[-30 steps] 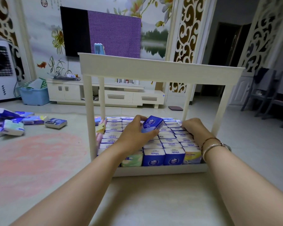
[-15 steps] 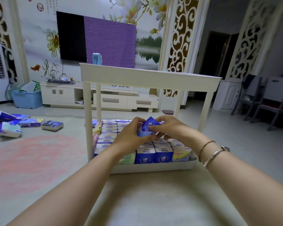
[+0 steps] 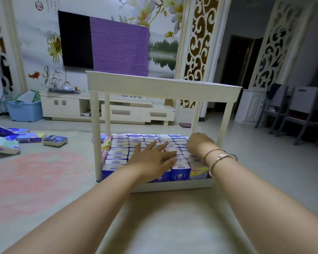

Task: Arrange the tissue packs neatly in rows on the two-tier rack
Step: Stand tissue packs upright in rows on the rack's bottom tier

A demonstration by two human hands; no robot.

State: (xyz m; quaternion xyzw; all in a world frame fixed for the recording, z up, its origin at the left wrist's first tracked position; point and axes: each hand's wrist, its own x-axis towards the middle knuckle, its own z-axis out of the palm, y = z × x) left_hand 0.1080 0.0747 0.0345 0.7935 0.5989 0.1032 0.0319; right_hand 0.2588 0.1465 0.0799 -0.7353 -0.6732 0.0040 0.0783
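A white two-tier rack (image 3: 163, 88) stands on the floor in front of me; I see no packs on its top tier. Rows of blue-and-white tissue packs (image 3: 117, 153) fill the lower tier (image 3: 173, 186), with a yellow pack (image 3: 198, 172) at the front right corner. My left hand (image 3: 154, 158) lies flat on top of the packs near the front middle, fingers spread. My right hand (image 3: 198, 143) reaches over the packs at the right side with the wrist bent, and its fingers are hidden behind the hand.
Several loose tissue packs (image 3: 55, 140) lie on the floor to the left, beyond a pink mat (image 3: 35, 180). A blue bin (image 3: 24, 111) and a low TV cabinet (image 3: 106, 110) stand behind. Grey chairs (image 3: 292, 114) are at the right.
Both hands held a blue pack above the rows; that pack is no longer in my hands. My left hand now lies flat on the packs and my right hand has moved to the right.
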